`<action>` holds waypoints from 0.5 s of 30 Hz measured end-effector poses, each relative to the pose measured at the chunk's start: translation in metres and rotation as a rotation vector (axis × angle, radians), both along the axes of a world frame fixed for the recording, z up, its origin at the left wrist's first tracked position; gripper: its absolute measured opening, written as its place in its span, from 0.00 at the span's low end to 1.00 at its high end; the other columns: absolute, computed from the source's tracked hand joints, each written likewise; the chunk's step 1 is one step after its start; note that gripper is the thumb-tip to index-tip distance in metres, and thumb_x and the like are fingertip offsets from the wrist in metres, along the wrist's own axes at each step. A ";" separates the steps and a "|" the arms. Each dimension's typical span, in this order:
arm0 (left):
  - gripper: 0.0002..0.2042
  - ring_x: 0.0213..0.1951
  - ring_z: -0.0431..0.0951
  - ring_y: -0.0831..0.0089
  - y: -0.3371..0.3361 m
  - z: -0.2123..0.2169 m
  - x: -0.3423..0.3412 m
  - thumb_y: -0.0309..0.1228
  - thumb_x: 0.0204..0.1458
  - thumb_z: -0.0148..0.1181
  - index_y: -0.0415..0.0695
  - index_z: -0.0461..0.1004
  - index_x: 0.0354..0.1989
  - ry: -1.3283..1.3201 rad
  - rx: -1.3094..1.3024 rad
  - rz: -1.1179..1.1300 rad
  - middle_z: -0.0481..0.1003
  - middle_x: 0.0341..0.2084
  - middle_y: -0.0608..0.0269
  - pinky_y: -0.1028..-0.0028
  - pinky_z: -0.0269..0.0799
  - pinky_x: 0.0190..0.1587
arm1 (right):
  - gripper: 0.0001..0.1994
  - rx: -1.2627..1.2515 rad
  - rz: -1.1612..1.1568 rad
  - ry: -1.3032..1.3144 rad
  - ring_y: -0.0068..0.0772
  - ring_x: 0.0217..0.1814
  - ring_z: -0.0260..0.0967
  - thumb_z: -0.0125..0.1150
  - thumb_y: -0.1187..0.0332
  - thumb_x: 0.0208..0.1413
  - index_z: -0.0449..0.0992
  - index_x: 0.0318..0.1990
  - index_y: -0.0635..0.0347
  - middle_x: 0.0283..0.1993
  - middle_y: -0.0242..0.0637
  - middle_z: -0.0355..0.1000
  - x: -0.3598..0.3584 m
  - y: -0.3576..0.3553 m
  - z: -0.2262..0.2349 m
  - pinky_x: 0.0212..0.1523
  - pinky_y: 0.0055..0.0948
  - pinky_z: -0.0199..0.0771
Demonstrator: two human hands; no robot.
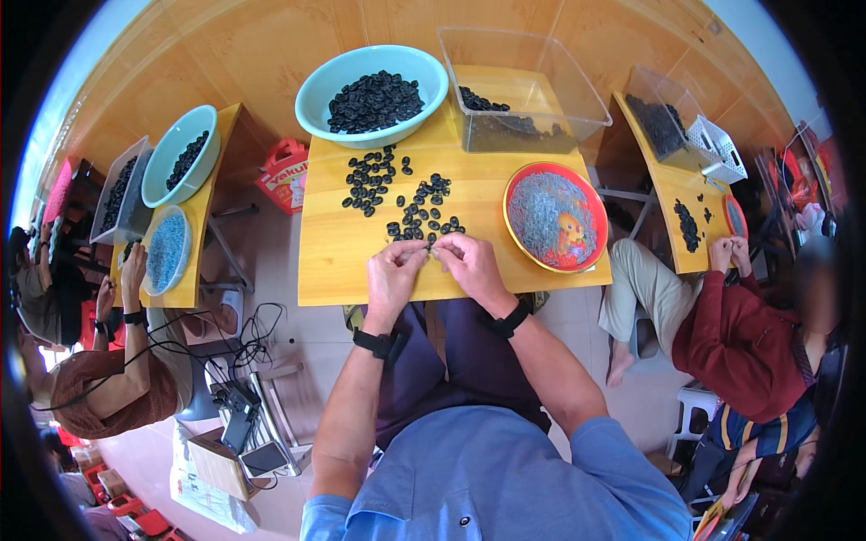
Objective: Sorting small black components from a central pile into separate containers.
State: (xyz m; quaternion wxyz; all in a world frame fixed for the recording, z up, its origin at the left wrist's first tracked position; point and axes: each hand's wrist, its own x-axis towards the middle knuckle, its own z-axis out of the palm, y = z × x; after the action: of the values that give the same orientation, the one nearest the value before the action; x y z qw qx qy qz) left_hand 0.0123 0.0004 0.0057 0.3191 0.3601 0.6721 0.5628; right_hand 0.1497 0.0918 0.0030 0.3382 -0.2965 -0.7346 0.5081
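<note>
Fingertips of my left hand point(393, 263) and right hand point(465, 260) meet at the desk's point(334, 261) six-o'clock edge, both pinching one small black ring point(430, 245). Loose rings point(424, 216) lie just beyond, toward twelve. I judge a firm, steady pinch close to the surface works best.

We see black rings point(397, 194) scattered on our yellow wooden tabletop point(334, 252), more black ones filling a pale teal bowl point(316, 86). The plate point(555, 216) is red-rimmed, with grey-blue bits and an orange cartoon figure. Our wristbands point(376, 342) are black, our shirt point(496, 478) blue.
</note>
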 end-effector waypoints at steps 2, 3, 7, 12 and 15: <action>0.08 0.31 0.78 0.82 -0.001 -0.002 0.001 0.22 0.54 0.64 0.32 0.80 0.40 -0.038 0.034 0.024 0.81 0.29 0.61 0.82 0.73 0.36 | 0.05 -0.056 -0.013 0.029 0.21 0.23 0.72 0.62 0.74 0.55 0.78 0.36 0.69 0.25 0.38 0.77 -0.001 -0.001 -0.002 0.26 0.23 0.70; 0.08 0.31 0.78 0.82 -0.002 -0.002 0.001 0.22 0.54 0.64 0.32 0.80 0.40 -0.037 0.036 0.025 0.81 0.29 0.61 0.82 0.73 0.36 | 0.05 -0.054 -0.012 0.030 0.21 0.23 0.72 0.62 0.74 0.55 0.78 0.36 0.69 0.25 0.38 0.77 0.000 -0.002 0.000 0.26 0.23 0.70; 0.07 0.28 0.74 0.85 -0.002 -0.001 0.004 0.23 0.52 0.66 0.36 0.82 0.39 -0.044 0.113 0.035 0.81 0.28 0.64 0.82 0.70 0.33 | 0.04 -0.119 -0.012 0.028 0.16 0.27 0.71 0.63 0.76 0.55 0.79 0.37 0.68 0.28 0.32 0.77 0.004 -0.002 0.006 0.29 0.19 0.70; 0.06 0.28 0.73 0.86 -0.003 -0.003 0.002 0.23 0.53 0.66 0.36 0.82 0.38 -0.013 0.139 0.020 0.80 0.31 0.65 0.83 0.69 0.32 | 0.04 -0.061 0.018 0.008 0.16 0.27 0.71 0.63 0.76 0.55 0.79 0.37 0.68 0.28 0.32 0.77 0.005 -0.001 0.005 0.29 0.18 0.70; 0.05 0.30 0.74 0.85 -0.004 -0.001 0.002 0.22 0.54 0.65 0.35 0.81 0.38 0.097 0.113 0.011 0.80 0.30 0.67 0.82 0.70 0.35 | 0.04 -0.097 0.013 0.014 0.16 0.27 0.71 0.62 0.75 0.56 0.79 0.37 0.68 0.28 0.32 0.77 0.005 -0.002 0.005 0.29 0.19 0.70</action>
State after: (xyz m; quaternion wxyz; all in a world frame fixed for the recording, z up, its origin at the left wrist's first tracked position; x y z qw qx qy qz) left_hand 0.0144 -0.0040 0.0047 0.2620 0.4007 0.6559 0.5836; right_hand 0.1549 0.0894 0.0079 0.3251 -0.3044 -0.7085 0.5473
